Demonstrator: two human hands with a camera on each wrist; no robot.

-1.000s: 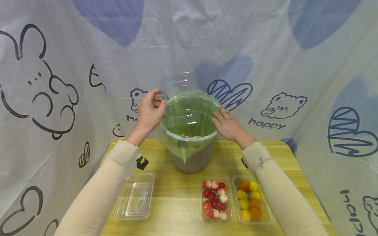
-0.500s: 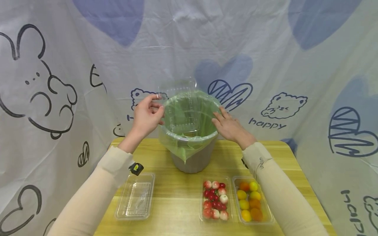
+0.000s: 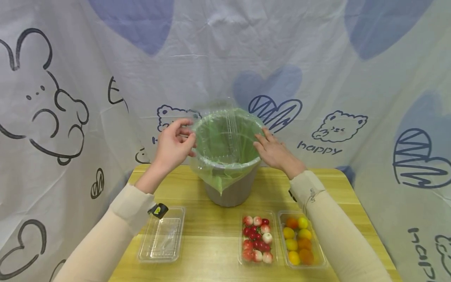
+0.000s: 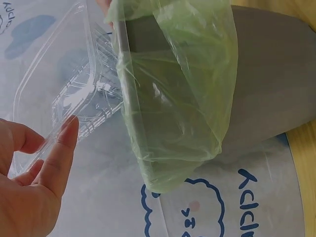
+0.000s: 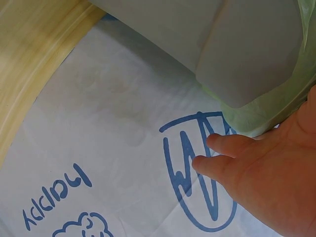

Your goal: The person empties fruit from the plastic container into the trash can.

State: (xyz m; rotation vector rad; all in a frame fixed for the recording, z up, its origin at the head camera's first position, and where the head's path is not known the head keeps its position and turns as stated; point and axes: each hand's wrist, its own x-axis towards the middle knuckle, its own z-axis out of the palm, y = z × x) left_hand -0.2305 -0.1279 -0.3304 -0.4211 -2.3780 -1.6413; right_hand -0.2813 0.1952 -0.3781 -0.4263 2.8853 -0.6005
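Note:
My left hand (image 3: 175, 143) pinches the edge of a clear plastic container (image 3: 220, 133), held over the mouth of a grey trash can (image 3: 229, 192). In the left wrist view the container (image 4: 81, 94) tilts beside the rim, its edge between thumb and fingers. A thin green bag (image 3: 220, 178) lines the can and folds down over its rim. My right hand (image 3: 276, 152) rests at the can's right rim with fingers extended. In the right wrist view two fingers of that hand (image 5: 276, 168) reach past the bag-covered rim.
On the wooden table (image 3: 211, 243) an empty clear tray (image 3: 162, 235) lies at front left. At front right sit a tray of red and pinkish small fruits (image 3: 257, 239) and one of yellow and orange fruits (image 3: 297, 241). Printed cloth (image 3: 218, 51) hangs behind and at both sides.
My left hand has moved slightly left and down, lowering the clear container closer over the can's mouth. The right hand has stayed at the rim.

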